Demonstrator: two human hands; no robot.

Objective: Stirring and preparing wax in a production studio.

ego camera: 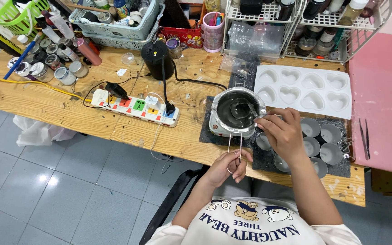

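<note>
Two hands are at work on one small metal pot (237,109), which sits on a white hot plate (215,127) at the near edge of the wooden table (46,102), with a dark, glossy liquid inside. Our left hand (230,167) is closed around the loop end of the pot's long wire handle (235,145), which juts out past the table edge toward us. Our right hand (283,134) lies beside the pot with its fingertips at the rim; we cannot tell whether they pinch the rim or only rest against it. We judge the step in hand to be steadying the pot on its heater, not yet lifting it. Any lift would call for a level wrist and a firm hold on that thin handle, since the liquid looks full enough to slop. Under and beside the right hand, a dark mat (262,159) carries a cluster of small round tins (331,153), all empty as far as we can see. Just beyond them lies a white heart-shaped mould (305,88), also empty. Farther left, well apart from the pot, a power strip (134,106) lies among cables.
</note>
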